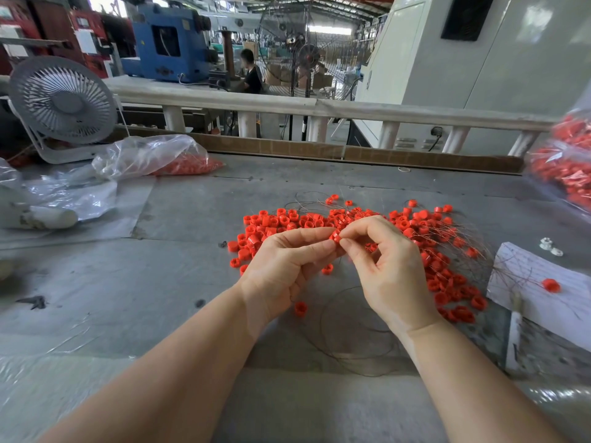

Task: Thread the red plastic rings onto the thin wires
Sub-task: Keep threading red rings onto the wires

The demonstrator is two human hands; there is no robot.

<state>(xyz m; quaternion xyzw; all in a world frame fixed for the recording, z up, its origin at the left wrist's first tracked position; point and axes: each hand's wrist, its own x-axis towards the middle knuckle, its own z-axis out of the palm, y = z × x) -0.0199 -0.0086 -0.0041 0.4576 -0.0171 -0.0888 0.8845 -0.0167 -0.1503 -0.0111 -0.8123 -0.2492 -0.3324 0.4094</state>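
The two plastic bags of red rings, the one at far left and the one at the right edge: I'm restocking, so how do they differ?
The left bag lies slumped flat on the table, mostly empty, rings only in its right end. The right bag bulges, packed with rings, and is partly cut off by the frame. The left bag is sharp, the right bag blurred. Both are clear plastic holding the same red rings.

Two bare forearms, left hand (pixel 281 266), right hand (pixel 387 266), no sleeves
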